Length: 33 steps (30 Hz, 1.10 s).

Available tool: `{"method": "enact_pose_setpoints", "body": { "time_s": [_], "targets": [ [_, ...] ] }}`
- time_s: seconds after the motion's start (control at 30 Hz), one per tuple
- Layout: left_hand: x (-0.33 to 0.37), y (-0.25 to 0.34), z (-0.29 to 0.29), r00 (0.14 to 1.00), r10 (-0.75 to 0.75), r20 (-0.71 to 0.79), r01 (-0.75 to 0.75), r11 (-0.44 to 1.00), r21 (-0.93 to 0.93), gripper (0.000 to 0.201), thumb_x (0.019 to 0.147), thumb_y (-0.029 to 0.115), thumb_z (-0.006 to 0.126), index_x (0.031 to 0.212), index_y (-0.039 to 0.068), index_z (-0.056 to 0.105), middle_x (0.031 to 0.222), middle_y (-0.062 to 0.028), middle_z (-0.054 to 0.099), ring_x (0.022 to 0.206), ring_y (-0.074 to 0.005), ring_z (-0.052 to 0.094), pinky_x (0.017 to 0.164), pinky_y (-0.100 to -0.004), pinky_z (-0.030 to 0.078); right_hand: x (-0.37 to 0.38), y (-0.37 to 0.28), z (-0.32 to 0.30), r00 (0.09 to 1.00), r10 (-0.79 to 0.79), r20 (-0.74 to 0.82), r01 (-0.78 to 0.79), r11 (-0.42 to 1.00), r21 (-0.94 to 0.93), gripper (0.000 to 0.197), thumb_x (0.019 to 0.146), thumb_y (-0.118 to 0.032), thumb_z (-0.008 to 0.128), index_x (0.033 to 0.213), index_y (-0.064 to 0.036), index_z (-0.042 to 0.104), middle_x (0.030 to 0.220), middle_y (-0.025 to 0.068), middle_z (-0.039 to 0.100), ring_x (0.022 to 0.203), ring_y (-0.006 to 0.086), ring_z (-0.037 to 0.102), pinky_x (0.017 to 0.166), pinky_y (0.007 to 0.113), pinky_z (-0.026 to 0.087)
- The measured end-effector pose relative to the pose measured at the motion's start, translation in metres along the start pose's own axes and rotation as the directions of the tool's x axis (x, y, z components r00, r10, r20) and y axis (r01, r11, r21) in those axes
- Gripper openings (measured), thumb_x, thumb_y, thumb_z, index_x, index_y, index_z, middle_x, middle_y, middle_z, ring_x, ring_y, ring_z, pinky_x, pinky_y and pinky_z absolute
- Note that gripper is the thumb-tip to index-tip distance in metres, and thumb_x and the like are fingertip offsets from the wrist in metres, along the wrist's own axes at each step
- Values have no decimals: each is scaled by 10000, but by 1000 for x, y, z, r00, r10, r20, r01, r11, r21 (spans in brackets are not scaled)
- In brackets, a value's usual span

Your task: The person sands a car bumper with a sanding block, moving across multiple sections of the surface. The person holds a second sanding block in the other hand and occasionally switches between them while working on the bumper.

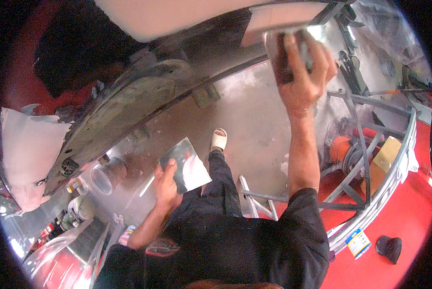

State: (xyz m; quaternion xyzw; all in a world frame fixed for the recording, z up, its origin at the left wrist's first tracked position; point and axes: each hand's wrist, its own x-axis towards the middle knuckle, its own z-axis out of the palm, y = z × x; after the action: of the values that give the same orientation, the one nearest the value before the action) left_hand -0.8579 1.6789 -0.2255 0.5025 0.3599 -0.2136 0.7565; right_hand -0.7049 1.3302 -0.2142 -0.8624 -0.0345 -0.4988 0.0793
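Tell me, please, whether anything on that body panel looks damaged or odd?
Yes. The body panel looks rough: its paint is stripped to patchy grey along the arch, with a pale patch at the left. The right hand presses a block against it; the left hand holds a shiny metal plate.

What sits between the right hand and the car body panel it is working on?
Only the dark sanding block that the right hand grips and presses flat against the panel; nothing else shows between them. The left hand holds a grey sheet down by the leg, well clear of that spot.
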Motion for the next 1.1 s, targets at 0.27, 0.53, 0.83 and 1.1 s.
{"method": "enact_pose_setpoints", "body": {
  "time_s": [0.27, 0.53, 0.83, 1.1],
  "targets": [
    [5, -4, -6, 999, 25, 48, -24, 1000, -8, 380, 1025, 217, 605, 1344, 26, 526, 1216, -155, 692, 1065, -297, 709, 933, -461, 589, 14, -4, 29, 992, -77, -104, 77, 997, -8, 492, 723, -141, 907, 1195, -202, 782, 1266, 77, 681, 1185, 302, 590, 1028, 414, 466],
    [1, 19, 5, 991, 88, 101, -69, 982, -178, 283, 1082, 252, 525, 1227, 16, 586, 1201, -126, 683, 1042, -231, 684, 954, -396, 547, -58, -31, 1, 964, 27, 265, -56, 993, 101, 502, 712, -162, 851, 1200, -245, 765, 1321, 94, 643, 1224, 350, 553, 1041, 465, 462],
    [-11, 54, 47, 834, 407, 372, -522, 801, 293, 362, 1054, 256, 550, 1263, -38, 581, 1200, -144, 666, 1073, -252, 668, 955, -410, 548, -47, -169, -131, 635, -156, 757, -368, 801, 473, 647, 675, -206, 784, 1314, -226, 682, 1316, 57, 594, 1175, 369, 502, 912, 517, 446],
    [-1, 58, 44, 945, 316, 86, -319, 947, 31, 363, 1032, 217, 589, 1298, -30, 582, 1193, -138, 689, 1019, -244, 701, 902, -425, 580, -56, -165, -152, 747, -228, 624, -331, 687, 647, 480, 818, -213, 655, 1295, -234, 704, 1353, 91, 602, 1171, 376, 510, 964, 564, 468]
  ]
}}
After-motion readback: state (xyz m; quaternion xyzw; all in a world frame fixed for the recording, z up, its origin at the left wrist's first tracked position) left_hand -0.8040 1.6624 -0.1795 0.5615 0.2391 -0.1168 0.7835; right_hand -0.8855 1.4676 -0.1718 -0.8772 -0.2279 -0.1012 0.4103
